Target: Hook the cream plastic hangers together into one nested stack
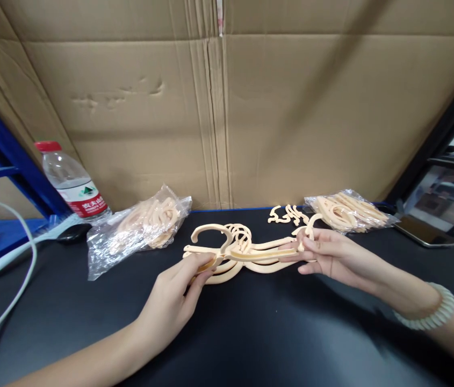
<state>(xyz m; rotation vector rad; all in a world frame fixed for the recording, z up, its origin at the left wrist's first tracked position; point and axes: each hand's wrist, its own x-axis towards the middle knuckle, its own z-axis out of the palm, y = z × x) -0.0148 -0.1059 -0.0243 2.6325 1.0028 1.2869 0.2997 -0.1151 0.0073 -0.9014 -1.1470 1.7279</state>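
My left hand pinches a cream plastic clothes hanger just left of its hook, which rises over my fingers. The hanger's other arm stretches to the right as far as my right hand. Between thumb and fingers, my right hand grips a small curved cream piece at that arm's tip; whether the piece is joined to the arm I cannot tell. Several similar hangers lie stacked on the table just behind, partly hidden by the held one. Past my right fingertips lie several small curved cream pieces.
Clear plastic bags of cream parts lie at the back left and back right. A red-capped water bottle leans at the left, near a white cable. A phone rests at the right. A cardboard wall stands behind the black table.
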